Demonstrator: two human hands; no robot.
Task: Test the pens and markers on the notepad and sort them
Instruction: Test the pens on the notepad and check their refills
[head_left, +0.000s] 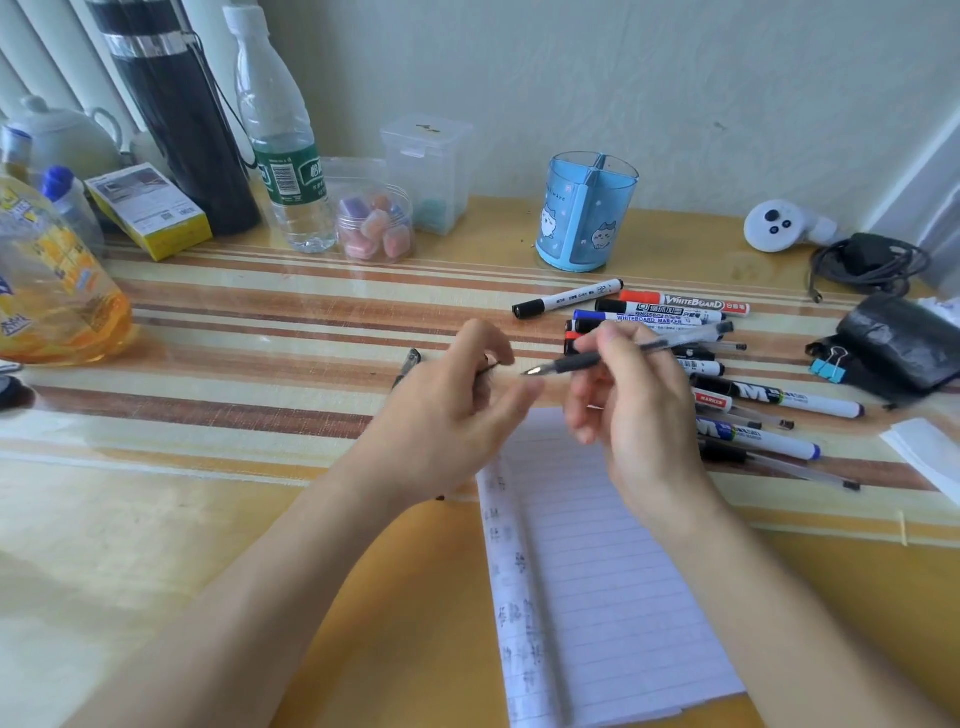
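The lined paper notepad (613, 571) lies flat. Above its top edge the right hand (639, 415) pinches a slim pen (576, 364) by the black rubbery grip, metal tip pointing left. The left hand (447, 415) hovers over the pad's top-left corner with fingers curled, its hold unclear, and glossy cylindrical markers (670, 312) lie heaped just right of the pad.

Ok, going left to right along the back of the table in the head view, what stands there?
Black flask → water bottle → round jar → blue pen holder → white controller → coiled black cable.
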